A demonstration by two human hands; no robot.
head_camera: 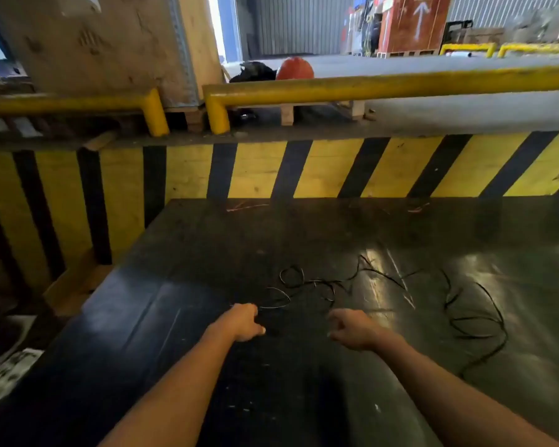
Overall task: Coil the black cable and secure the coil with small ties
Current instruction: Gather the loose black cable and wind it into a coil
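Observation:
A thin black cable (317, 282) lies loose and tangled on the dark table (207, 246), running from small loops near the middle out to wide loops at the right (475, 321). My left hand (244, 321) is closed at the near end of the cable, and a thin strand leaves its fingers toward the tangle. My right hand (350, 329) hovers beside it with fingers curled loosely and nothing visible in it. No ties can be made out.
A yellow-and-black striped wooden barrier (304, 169) stands at the table's far edge, with yellow steel rails (368, 87) behind it. The table's left edge drops to the floor beside a wooden frame (75, 282). Crates and an orange object (294, 68) sit far back.

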